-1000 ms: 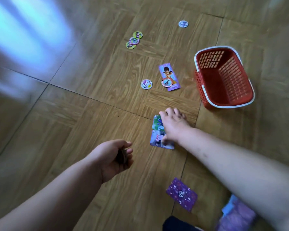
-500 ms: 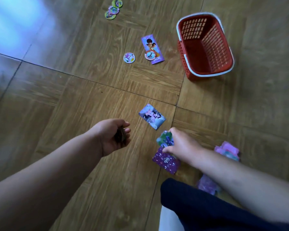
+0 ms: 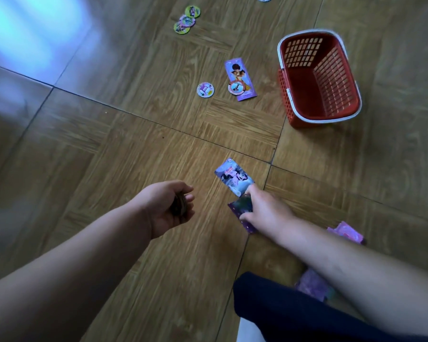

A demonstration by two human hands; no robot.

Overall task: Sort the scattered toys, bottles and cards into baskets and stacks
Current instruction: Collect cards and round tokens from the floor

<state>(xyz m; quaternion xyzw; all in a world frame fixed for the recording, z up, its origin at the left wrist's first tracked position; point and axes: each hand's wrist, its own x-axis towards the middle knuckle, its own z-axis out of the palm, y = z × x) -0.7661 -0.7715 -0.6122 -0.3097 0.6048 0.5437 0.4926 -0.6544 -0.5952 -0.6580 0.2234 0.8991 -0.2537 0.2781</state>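
Bare L hand (image 3: 168, 206) & R hand (image 3: 265, 211), bare forearms (image 3: 84, 267), dark navy trouser leg (image 3: 282, 307), white patch (image 3: 248, 330) at its edge

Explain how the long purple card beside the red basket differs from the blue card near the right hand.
The long purple card is narrow; the blue card is shorter and wider. A round disc lies on the long purple card; nothing lies on the blue card. The long purple card lies beside the red basket; the blue card has the right hand at its near corner. Both lie flat, picture up, on the floor.
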